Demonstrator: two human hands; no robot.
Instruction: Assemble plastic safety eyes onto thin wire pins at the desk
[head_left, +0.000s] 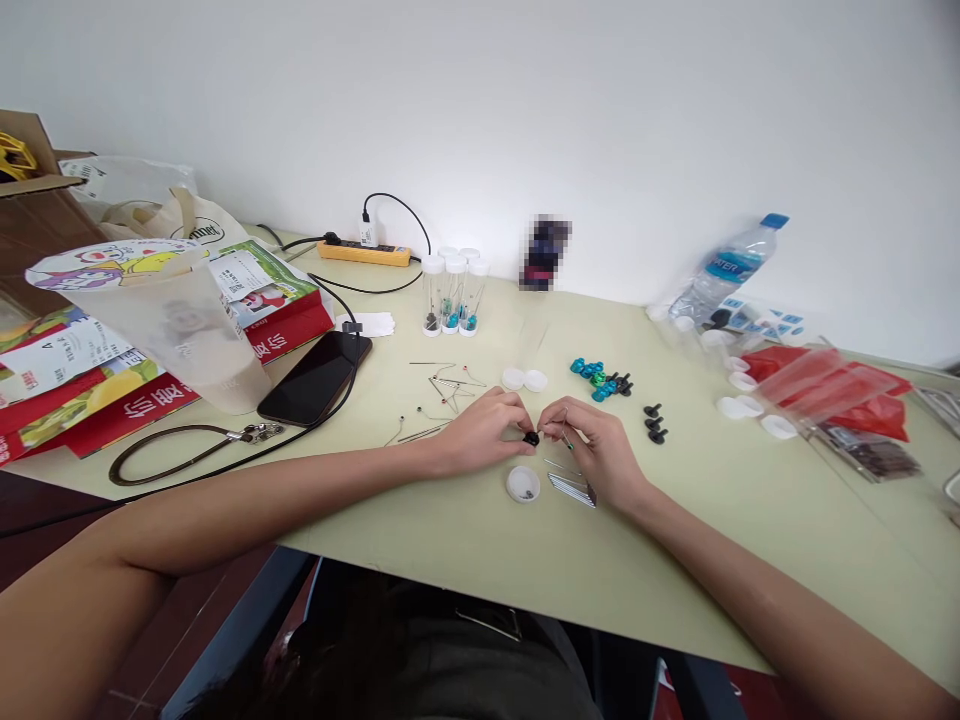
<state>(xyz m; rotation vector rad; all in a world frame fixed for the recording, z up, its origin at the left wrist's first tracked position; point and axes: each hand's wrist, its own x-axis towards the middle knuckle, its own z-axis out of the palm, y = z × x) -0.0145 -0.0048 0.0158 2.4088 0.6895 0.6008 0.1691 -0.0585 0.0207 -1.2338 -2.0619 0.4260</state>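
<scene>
My left hand (pixel 484 432) is closed, its fingertips pinching a small black plastic part (pixel 531 438). Close beside it, the fingers of my right hand (pixel 600 445) are pinched on a thin metal wire piece (pixel 568 437) with a small green bit on it. Just below the hands sits a round white cap (pixel 511 488) with tiny bits inside. A row of thin metal rods (pixel 571 490) lies under my right hand. Bent wire pieces (pixel 450 385) are scattered near my left hand. Beyond the hands are teal plastic pieces (pixel 586 367) and loose black plastic pieces (pixel 655 424).
Clear tubes with white caps (pixel 453 295) stand at the back. At left are a phone (pixel 315 378), a large plastic cup (pixel 165 320), red boxes (pixel 292 325) and a cord loop (pixel 169 452). A water bottle (pixel 731 265) and red plastic bag (pixel 874 405) are at right.
</scene>
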